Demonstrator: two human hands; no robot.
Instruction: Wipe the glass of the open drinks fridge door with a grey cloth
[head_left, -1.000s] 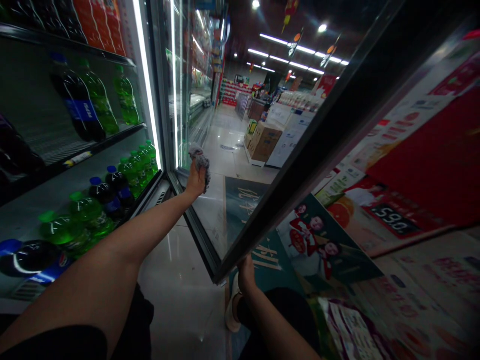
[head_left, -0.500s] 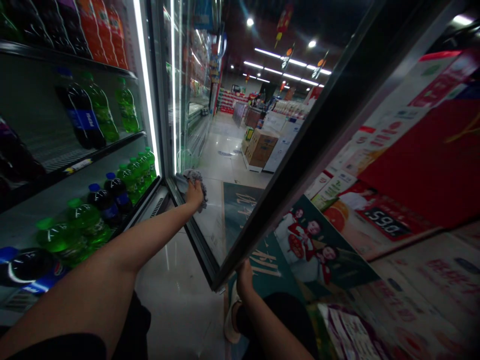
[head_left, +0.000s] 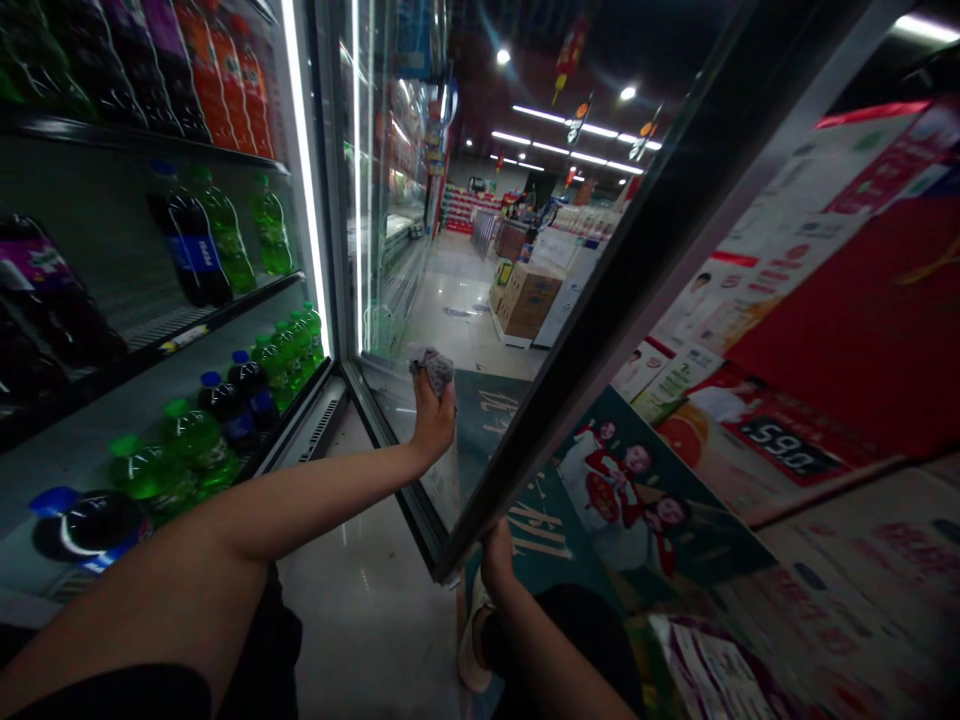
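A crumpled grey cloth (head_left: 433,368) is bunched in my left hand (head_left: 435,415), pressed to the lower part of the glass door (head_left: 397,400) of a drinks fridge. The door stands swung open, its dark frame (head_left: 555,400) slanting across the view. My right hand (head_left: 496,558) grips the frame's edge near the bottom corner; its fingertips are partly hidden behind the frame. To the left, the fridge shelves hold several bottles: a cola bottle (head_left: 187,240) and green soda bottles (head_left: 270,225) on the middle shelf, more bottles lower down.
A green floor mat (head_left: 480,425) with lettering lies beyond the door. Cartons (head_left: 840,590) and a red display (head_left: 862,300) stand close on the right. A purple-and-white package (head_left: 712,665) sits at lower right. Brown boxes (head_left: 529,300) are stacked farther along the aisle.
My left hand has moved the cloth right across the glass, away from the hinge-side corner. My right hand keeps its hold on the door frame. The view has shifted slightly.
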